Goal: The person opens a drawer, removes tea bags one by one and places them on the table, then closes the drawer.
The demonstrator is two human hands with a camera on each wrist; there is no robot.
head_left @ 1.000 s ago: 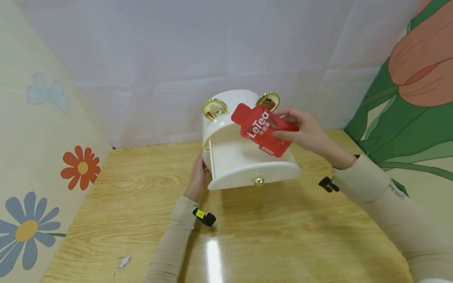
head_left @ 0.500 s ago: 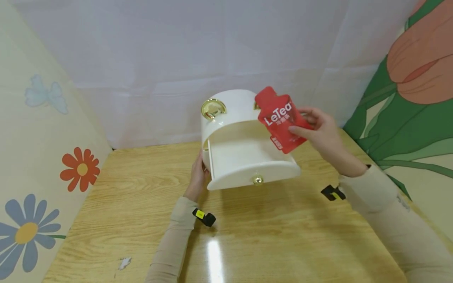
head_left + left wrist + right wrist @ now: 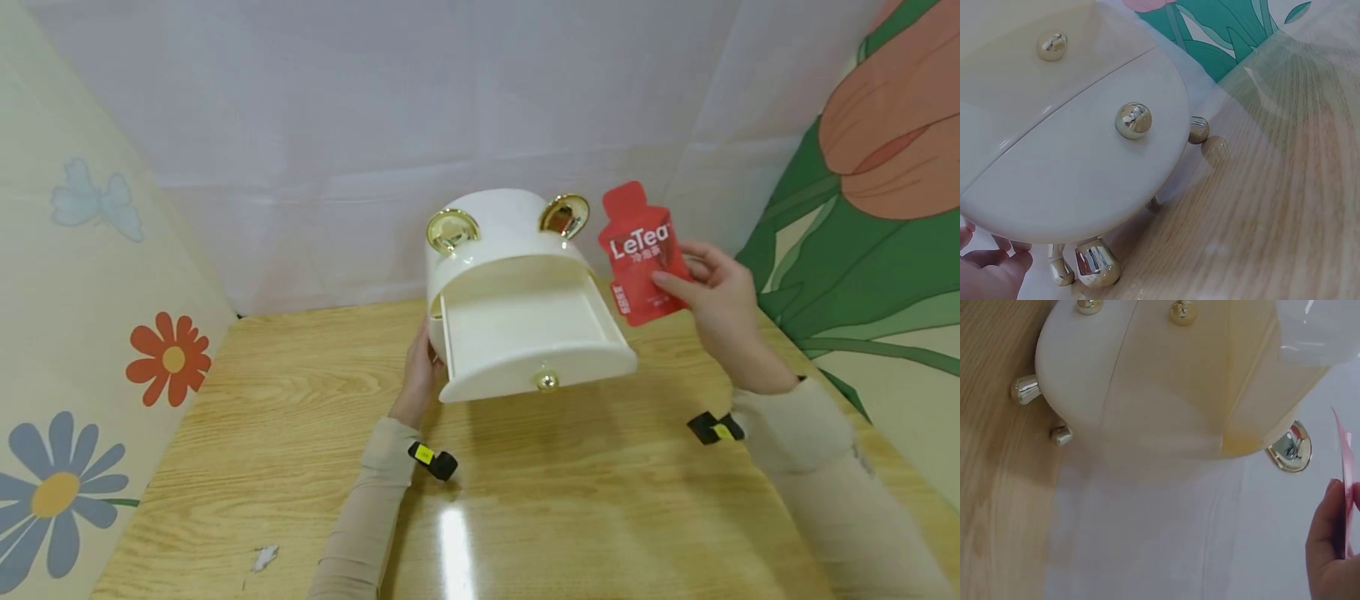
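The white drawer box [image 3: 498,218] is touched on its left by the left hand [image 3: 418,377], whose grip cannot be told. Right of the box, the red LeTea pouch [image 3: 637,265] is pinched by the right hand [image 3: 726,304]; hard squeezing should be avoided.

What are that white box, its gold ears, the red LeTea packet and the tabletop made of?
White box: probably glossy plastic; smooth, with bright highlights.
Gold ears: mirror-like; metal or plated plastic, I can't tell.
Red LeTea packet: likely plastic or foil film; its edge looks thin.
Tabletop: wood-look with visible grain and a shiny finish, given its bright reflection; possibly laminate.
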